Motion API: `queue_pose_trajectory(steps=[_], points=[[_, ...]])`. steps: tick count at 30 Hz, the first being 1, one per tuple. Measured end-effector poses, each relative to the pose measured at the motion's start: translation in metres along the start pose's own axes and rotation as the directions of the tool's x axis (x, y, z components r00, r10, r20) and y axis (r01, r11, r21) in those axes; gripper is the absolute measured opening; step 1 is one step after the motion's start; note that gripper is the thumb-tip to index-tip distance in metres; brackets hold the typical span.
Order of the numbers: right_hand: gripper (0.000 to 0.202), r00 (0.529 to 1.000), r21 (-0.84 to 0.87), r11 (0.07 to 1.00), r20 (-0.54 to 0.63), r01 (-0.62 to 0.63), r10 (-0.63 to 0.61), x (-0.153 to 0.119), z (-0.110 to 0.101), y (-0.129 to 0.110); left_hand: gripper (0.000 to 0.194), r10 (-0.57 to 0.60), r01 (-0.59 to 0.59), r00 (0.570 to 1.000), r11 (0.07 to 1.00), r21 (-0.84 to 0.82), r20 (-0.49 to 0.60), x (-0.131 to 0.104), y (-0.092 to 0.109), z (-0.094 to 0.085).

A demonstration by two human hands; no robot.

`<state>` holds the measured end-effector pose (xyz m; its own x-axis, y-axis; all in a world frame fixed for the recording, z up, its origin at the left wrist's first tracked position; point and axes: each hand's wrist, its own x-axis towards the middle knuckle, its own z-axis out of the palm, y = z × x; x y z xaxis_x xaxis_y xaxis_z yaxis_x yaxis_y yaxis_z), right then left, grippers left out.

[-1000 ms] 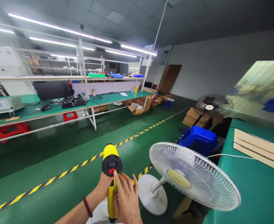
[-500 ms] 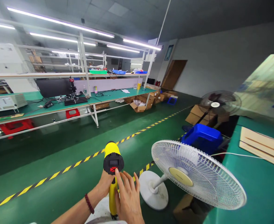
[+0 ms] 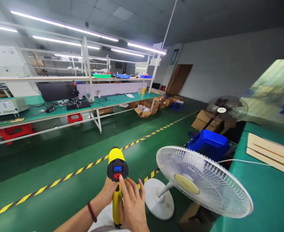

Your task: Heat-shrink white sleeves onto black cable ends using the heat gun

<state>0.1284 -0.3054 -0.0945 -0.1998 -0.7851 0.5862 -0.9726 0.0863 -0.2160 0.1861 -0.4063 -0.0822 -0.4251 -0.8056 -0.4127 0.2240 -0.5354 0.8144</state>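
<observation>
A yellow-and-black heat gun [image 3: 117, 158] stands upright before me, its round rear end facing me. On that end a small display glows blue with digits, above red buttons. My left hand [image 3: 109, 188], with a dark red bead bracelet at the wrist, is closed around it from the left; its fingers are mostly hidden behind the tool. The index fingertip of my right hand [image 3: 134, 201] rests on the red buttons, while the other fingers are stretched out and spread, and its thumb is beside the yellow handle.
A white fan [image 3: 187, 183] stands close on the right, beside a green-topped table [image 3: 255, 193] with flat boards [image 3: 269, 151]. Behind it are a blue plastic container [image 3: 208, 145] and a dark fan [image 3: 221, 110]. Across the striped floor runs a long workbench [image 3: 118, 100] with a monitor.
The heat gun's display was dark and now shows lit blue digits. My hands keep the same places on the tool. The view has shifted very slightly.
</observation>
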Motion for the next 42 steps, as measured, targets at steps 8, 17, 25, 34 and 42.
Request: queue_pose_trajectory(steps=[8,17,25,34,42], points=[[0.064,1.0,0.011,1.0,0.002,-0.009,0.009,-0.002,-0.003,-0.004,0.033,-0.043,0.048,0.998,0.994,-0.095,0.051,-0.002,-0.002,-0.004],[0.065,0.999,0.034,0.999,0.033,0.004,-0.005,-0.005,-0.005,-0.009,0.035,-0.04,0.043,0.999,0.993,-0.106,0.024,-0.006,-0.003,-0.011],[0.07,1.0,0.05,0.998,-0.013,0.025,-0.025,-0.005,-0.003,-0.014,0.035,-0.016,0.021,0.999,0.993,-0.12,0.045,-0.01,-0.003,-0.015],[0.067,0.999,0.001,0.999,-0.008,0.04,-0.04,-0.009,-0.006,-0.017,0.034,-0.024,0.029,0.999,0.994,-0.107,0.048,-0.012,-0.005,-0.019],[0.065,0.999,0.032,0.999,-0.002,0.034,-0.034,-0.01,-0.008,-0.017,0.036,-0.011,0.015,0.999,0.997,-0.073,0.052,-0.018,0.0,-0.017]])
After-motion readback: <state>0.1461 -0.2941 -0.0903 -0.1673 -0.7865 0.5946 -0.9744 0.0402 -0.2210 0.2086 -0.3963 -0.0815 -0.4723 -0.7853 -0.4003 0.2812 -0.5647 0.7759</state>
